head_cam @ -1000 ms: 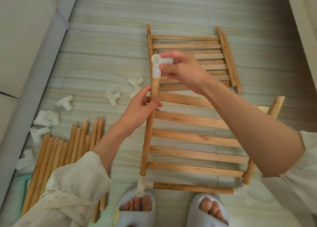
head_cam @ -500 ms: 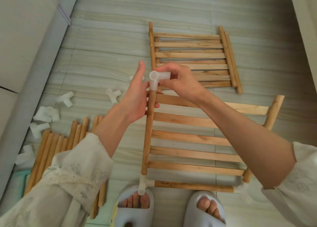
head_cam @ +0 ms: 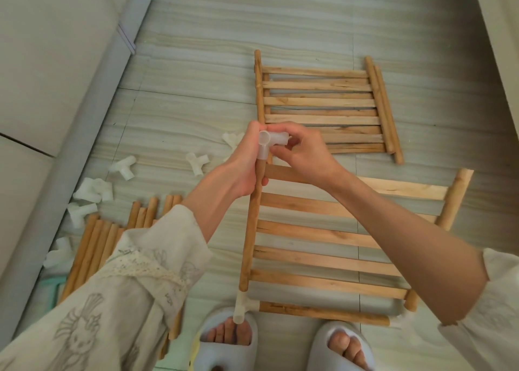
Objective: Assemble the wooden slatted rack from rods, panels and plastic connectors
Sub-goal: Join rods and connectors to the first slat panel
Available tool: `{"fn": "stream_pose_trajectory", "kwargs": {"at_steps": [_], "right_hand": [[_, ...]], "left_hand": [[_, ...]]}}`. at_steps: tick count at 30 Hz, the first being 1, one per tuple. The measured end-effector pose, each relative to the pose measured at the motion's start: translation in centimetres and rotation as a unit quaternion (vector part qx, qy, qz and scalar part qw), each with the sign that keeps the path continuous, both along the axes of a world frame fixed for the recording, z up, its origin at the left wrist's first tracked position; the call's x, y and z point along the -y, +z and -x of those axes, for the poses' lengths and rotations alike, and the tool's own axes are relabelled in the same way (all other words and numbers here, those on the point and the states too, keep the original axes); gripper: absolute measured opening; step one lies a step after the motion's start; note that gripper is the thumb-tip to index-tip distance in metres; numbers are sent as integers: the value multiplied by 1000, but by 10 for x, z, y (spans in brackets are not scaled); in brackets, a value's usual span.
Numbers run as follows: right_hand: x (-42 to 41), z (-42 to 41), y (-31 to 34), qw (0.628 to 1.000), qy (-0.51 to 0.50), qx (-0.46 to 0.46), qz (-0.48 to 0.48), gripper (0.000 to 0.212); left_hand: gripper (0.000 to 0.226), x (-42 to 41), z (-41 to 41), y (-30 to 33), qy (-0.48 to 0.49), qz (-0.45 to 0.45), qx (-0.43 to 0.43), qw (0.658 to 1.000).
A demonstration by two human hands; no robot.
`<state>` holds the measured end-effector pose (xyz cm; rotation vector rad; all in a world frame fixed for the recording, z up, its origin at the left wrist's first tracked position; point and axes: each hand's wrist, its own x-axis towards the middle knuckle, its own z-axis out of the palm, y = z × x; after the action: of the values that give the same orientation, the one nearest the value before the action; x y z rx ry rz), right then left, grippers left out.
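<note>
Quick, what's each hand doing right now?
Left hand: grips the rod just below its top.
Right hand: pinches the connector on the rod's top end.

Cream lace-trimmed sleeves (head_cam: 146, 280), pale blue slippers (head_cam: 224, 339)

My left hand (head_cam: 241, 171) covers the top part of the rod (head_cam: 250, 230), so I cannot see how deep it sits in the connector (head_cam: 269, 143). My right hand (head_cam: 303, 154) hides the near slats of the far panel (head_cam: 323, 104). Below my left hand, my sleeve (head_cam: 134, 286) covers many loose rods (head_cam: 95, 241). My slippers (head_cam: 224, 342) are cut by the lower edge.
</note>
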<state>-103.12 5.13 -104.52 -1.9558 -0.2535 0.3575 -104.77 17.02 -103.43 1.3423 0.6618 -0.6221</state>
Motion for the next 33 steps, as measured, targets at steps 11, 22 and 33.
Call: {"fn": "stream_pose_trajectory", "kwargs": {"at_steps": [11,22,33], "right_hand": [[-6,-5,-19,997,7,-63,45,45],[-10,-3,-46,984,49,-45,167,76],[-1,-3,-27,991,-21,-101,84,55]], "left_hand": [[39,-24,20,-49,-27,-13,-4,1000],[71,-106,18,-106,-111,-487,70,864],[25,-97,7,-91,77,-394,261,878]]}}
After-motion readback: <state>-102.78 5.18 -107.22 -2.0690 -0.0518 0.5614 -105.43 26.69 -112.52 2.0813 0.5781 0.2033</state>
